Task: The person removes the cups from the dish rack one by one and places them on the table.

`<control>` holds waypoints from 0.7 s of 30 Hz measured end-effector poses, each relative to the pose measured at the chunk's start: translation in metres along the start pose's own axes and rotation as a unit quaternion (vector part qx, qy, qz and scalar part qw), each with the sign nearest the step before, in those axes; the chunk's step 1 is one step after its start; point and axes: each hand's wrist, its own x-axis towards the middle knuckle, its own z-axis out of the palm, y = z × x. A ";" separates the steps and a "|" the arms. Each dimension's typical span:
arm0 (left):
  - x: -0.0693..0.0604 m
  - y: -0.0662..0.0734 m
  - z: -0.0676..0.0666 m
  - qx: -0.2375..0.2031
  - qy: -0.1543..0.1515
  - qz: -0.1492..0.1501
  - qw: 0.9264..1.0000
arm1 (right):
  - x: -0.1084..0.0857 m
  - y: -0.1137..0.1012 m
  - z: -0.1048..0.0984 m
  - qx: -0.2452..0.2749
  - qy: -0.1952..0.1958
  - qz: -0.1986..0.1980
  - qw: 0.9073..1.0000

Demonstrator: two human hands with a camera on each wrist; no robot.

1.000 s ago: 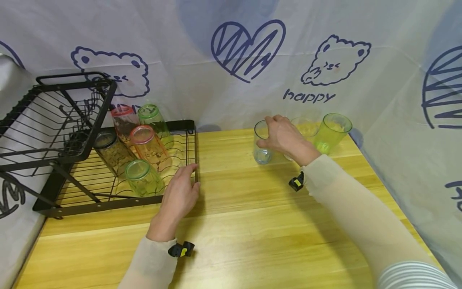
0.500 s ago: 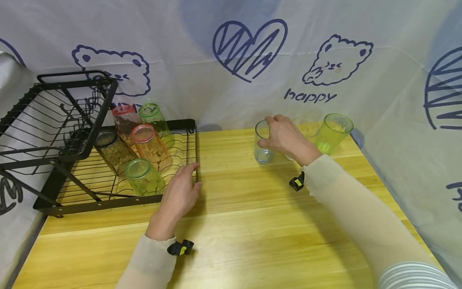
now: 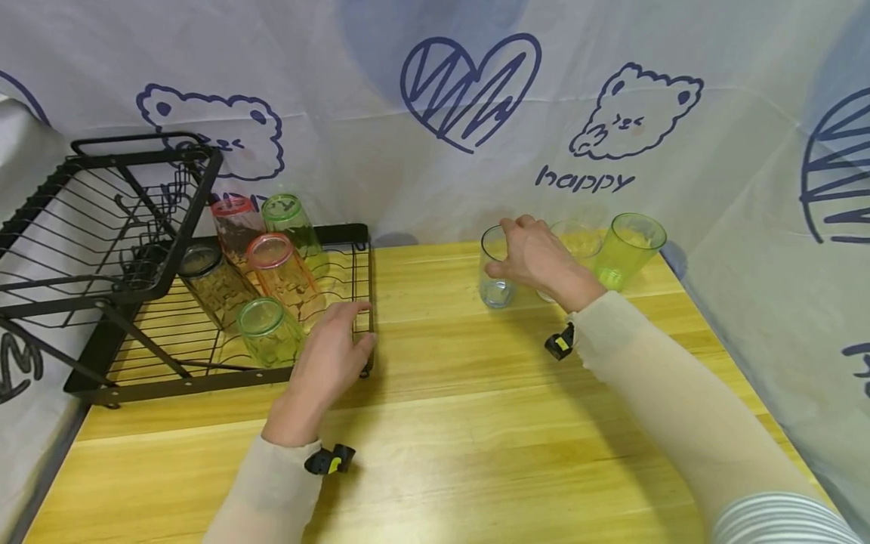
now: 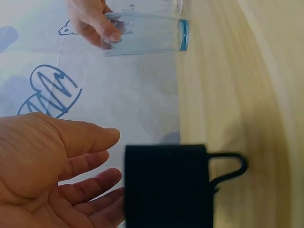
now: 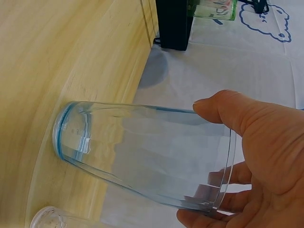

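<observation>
My right hand (image 3: pixel 544 261) holds a clear bluish glass (image 3: pixel 495 283) near its rim, thumb on one side and fingers on the other. The glass stands upright on the wooden table; the right wrist view shows the same glass (image 5: pixel 142 152) with its thick blue base. Just right of that hand are a colourless glass (image 3: pixel 578 240), partly hidden, and a yellow-green glass (image 3: pixel 625 253), both mouth up. My left hand (image 3: pixel 326 355) hovers by the right front corner of the black dish rack (image 3: pixel 224 384), fingers loosely bent, holding nothing. Whether it touches the rack I cannot tell.
Upside-down glasses stand in the rack: a green-yellow one (image 3: pixel 268 336), an orange one (image 3: pixel 282 276), a dark one (image 3: pixel 214 287), a red one (image 3: pixel 234 223) and a green one (image 3: pixel 292 227). The rack's upper tier (image 3: pixel 102 219) overhangs its left side. A printed cloth (image 3: pixel 381 151) hangs behind.
My left hand has shifted slightly left and up, over the rack's front right corner. The right hand and its glass have stayed in place.
</observation>
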 end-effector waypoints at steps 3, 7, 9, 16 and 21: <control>0.000 -0.001 -0.014 0.013 0.016 0.009 1.000 | 0.000 0.000 0.000 0.002 0.000 0.002 1.000; -0.002 -0.005 -0.037 0.040 0.036 0.019 0.998 | 0.000 0.000 -0.001 0.004 -0.003 0.004 1.000; -0.003 -0.007 -0.048 0.055 0.042 0.024 0.997 | 0.000 -0.001 -0.001 0.004 -0.004 0.005 1.000; -0.005 -0.023 -0.078 0.106 0.053 0.028 0.993 | 0.000 -0.001 -0.002 0.005 -0.001 0.004 1.000; -0.004 -0.035 -0.088 0.140 0.030 0.014 0.990 | 0.000 -0.001 -0.002 0.005 -0.001 0.003 1.000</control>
